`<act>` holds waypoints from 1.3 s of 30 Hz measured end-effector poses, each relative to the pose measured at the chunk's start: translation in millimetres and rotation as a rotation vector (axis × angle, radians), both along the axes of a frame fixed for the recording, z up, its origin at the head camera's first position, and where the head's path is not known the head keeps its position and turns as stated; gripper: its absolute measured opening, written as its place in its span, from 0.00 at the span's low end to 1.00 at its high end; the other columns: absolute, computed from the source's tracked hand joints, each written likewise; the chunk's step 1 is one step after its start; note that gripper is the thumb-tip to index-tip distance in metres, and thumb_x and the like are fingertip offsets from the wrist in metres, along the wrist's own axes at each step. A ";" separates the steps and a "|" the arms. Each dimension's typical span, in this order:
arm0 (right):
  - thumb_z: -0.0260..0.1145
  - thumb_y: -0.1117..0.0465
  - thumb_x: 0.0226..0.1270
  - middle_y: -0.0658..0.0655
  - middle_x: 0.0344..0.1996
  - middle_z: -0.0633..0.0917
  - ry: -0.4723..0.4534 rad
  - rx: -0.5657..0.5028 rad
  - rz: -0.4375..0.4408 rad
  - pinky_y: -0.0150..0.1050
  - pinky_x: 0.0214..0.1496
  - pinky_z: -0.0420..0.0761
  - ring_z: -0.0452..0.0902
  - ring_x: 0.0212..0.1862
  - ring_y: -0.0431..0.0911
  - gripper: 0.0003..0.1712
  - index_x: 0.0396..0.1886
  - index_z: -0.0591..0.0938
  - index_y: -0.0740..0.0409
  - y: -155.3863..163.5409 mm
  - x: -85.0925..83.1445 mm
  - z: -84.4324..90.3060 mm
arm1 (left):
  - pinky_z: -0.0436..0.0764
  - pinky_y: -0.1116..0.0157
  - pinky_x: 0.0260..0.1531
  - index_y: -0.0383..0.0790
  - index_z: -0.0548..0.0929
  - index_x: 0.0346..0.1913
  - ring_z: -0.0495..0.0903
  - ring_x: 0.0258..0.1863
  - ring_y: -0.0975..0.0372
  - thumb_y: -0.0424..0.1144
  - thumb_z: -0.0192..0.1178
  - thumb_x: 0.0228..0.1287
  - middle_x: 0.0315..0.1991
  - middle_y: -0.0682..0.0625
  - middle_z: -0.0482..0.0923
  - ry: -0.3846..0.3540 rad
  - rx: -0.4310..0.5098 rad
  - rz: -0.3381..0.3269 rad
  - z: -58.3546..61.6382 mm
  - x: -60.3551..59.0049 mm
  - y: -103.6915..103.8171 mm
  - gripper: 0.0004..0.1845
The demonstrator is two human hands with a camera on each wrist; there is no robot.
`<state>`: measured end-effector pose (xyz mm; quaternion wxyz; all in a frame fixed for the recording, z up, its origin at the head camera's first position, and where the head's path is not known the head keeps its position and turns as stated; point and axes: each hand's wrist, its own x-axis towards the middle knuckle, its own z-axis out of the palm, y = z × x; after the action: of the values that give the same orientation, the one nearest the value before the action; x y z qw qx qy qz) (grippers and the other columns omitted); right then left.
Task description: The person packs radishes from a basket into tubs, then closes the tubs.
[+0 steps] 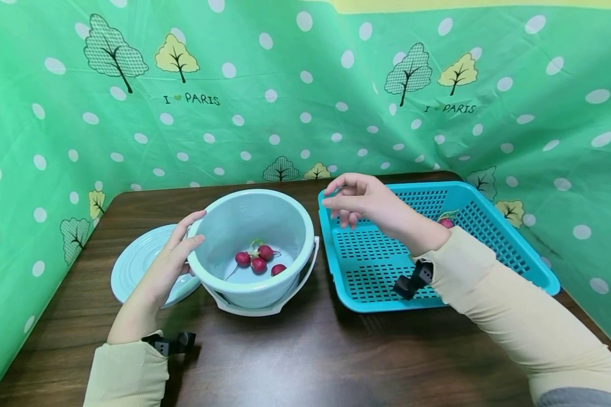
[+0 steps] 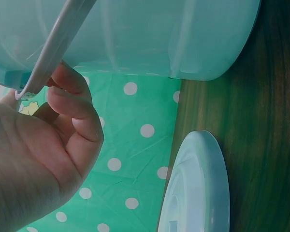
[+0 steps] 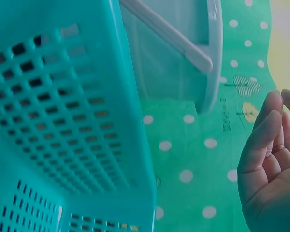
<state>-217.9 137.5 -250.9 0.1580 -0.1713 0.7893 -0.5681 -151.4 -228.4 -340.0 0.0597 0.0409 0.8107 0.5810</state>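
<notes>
On the dark wooden table, bucket at centre: a person works with both bare hands.
Left hand: the left hand [image 1: 170, 265] rests against the near-left wall and rim of the pale blue bucket [image 1: 254, 226], fingers loosely curved along the outside, not pinching anything; the left wrist view shows them curled beside the bucket's white handle [image 2: 53, 46].
Lid: a pale blue lid [image 1: 132, 265] lies flat just left of the bucket, partly under that hand.
Radishes: four red radishes [image 1: 258, 261] sit together on the bucket's floor.
Right hand: the right hand [image 1: 364, 203] hovers just right of the bucket's rim, above the near-left corner of the basket, fingers relaxed and slightly bent, thumb close to the fingertips, holding nothing visible.
Basket: a turquoise slotted basket [image 1: 377, 265] stands just right of the bucket, nearly touching it.
Far radish: one more radish [image 1: 446, 223] lies in the basket, beyond the right forearm.
Backdrop: a green dotted cloth [image 1: 305, 102] hangs behind the bucket.
</notes>
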 end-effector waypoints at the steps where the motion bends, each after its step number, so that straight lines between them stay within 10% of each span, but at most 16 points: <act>1: 0.66 0.59 0.69 0.53 0.26 0.84 0.007 0.005 -0.007 0.38 0.30 0.80 0.80 0.24 0.47 0.17 0.52 0.76 0.63 3.5 -0.4 0.9 | 0.76 0.61 0.39 0.61 0.51 0.77 0.71 0.51 0.50 0.54 0.42 0.77 0.73 0.44 0.50 0.001 0.000 -0.001 0.0 -0.1 0.1 0.30; 39: 0.65 0.55 0.71 0.48 0.27 0.84 0.042 0.076 -0.196 0.38 0.27 0.80 0.80 0.25 0.44 0.09 0.46 0.79 0.52 101.9 -18.4 -1.4 | 0.77 0.61 0.46 0.61 0.51 0.78 0.68 0.62 0.44 0.54 0.42 0.77 0.76 0.44 0.46 -0.007 0.021 -0.007 0.1 0.6 1.7 0.30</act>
<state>-236.3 239.4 -252.2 0.0914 -0.0993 0.8263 -0.5468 -150.8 -226.6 -340.0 0.0643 0.0426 0.8041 0.5894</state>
